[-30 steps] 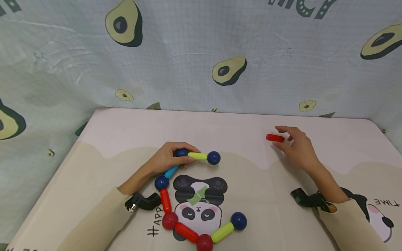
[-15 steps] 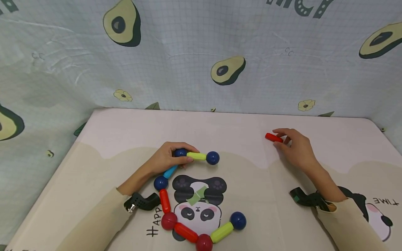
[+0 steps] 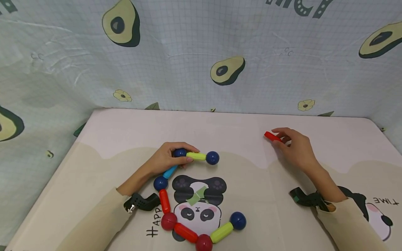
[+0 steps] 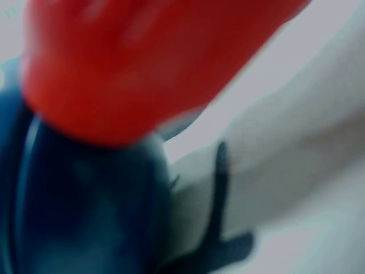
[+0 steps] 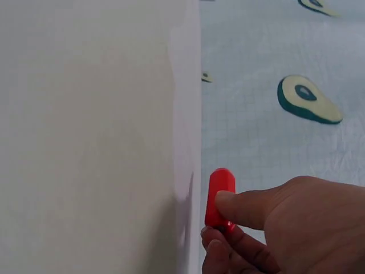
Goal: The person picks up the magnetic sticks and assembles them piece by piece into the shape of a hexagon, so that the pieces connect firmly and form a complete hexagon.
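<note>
My left hand grips a blue ball at the upper bend of a chain of balls and rods. From that ball a lime rod runs right to another blue ball. Below it a light blue rod leads to a blue ball, then a red rod and a red ball. At the far right, my right hand pinches a loose red rod; the right wrist view has the thumb across this red rod.
The chain continues along the front through a red rod, a red ball and a lime rod to a blue ball. A panda-printed cover lies on the table. An avocado-print curtain hangs behind.
My right hand's fingers have come together on the red rod, which has tilted, its left end shifting slightly left and up. The left hand and the chain stay almost still.
</note>
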`<state>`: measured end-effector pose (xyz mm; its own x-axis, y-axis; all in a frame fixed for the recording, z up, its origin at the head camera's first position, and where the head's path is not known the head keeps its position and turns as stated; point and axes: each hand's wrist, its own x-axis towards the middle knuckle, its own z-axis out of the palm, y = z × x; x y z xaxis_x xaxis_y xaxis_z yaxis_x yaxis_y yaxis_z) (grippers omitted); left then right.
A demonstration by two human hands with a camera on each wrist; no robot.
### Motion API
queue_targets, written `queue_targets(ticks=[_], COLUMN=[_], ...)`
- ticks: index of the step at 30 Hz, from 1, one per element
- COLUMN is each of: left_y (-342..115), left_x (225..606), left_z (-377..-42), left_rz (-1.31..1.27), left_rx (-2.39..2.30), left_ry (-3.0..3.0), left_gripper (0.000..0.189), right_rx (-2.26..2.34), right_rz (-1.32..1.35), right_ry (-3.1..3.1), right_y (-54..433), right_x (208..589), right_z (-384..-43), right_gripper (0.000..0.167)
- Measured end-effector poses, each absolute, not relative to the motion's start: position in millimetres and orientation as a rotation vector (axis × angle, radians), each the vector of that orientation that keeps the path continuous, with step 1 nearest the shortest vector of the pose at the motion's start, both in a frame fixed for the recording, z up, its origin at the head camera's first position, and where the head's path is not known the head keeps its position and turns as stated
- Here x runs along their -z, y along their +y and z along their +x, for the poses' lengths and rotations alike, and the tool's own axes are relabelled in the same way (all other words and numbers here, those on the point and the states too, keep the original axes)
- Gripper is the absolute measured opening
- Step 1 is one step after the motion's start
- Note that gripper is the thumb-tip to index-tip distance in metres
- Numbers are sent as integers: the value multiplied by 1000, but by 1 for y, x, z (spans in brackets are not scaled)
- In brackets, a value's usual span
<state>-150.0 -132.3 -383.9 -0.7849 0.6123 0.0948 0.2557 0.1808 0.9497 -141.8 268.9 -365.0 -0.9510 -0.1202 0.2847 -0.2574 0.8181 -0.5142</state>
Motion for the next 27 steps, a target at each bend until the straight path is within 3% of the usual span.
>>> queue_targets(ticks=[27], left_y=[-132], left_x=[384], left_z=[-149], left_rz=[821], left_rx=[-1641], left_ry=[2159], left_gripper=[27], right_rx=[-1170], right_rz=[595], right_ry=[-2857], right_y=[188], right_x=[344], right_z=[-101], right_gripper=[38])
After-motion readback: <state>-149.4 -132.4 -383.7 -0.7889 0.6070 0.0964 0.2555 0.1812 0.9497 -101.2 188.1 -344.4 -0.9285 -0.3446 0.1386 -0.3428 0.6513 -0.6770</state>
